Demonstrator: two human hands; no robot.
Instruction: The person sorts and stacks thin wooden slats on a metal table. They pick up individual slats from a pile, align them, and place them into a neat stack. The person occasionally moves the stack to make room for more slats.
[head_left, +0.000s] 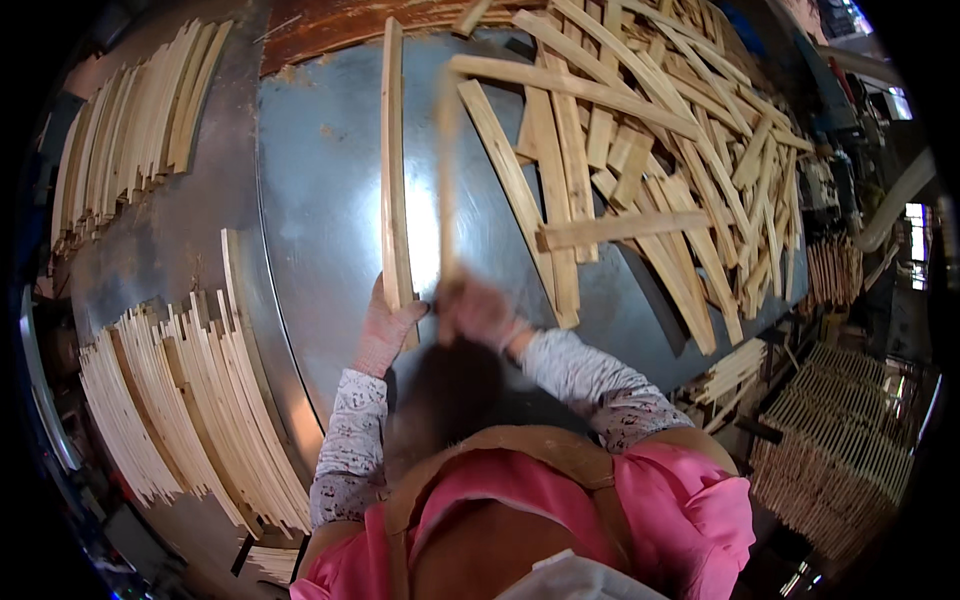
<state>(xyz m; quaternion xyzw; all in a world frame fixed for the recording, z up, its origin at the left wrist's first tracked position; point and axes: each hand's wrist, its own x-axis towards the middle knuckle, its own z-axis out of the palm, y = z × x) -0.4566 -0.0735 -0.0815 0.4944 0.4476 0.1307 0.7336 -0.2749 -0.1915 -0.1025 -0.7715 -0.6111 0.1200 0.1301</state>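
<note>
My gloved left hand (386, 328) is closed round the near end of a long wooden strip (393, 170), which points away from me over the metal tabletop (310, 160). To its right, my gloved right hand (478, 312) grips the lower part of a second, narrower wooden stick (447, 180). Both that hand and its stick are smeared by motion. The two pieces run nearly side by side, apart at their far ends. Just right of them lies a loose slat (510, 190) at the edge of a jumbled heap of wooden slats (650, 130).
Left of a table seam, strips lie in two rows: a far row (135, 125) and a near row (190, 410). A reddish-brown board (320, 35) borders the back. Stacked wooden pieces (835, 440) stand at the lower right, past the table edge.
</note>
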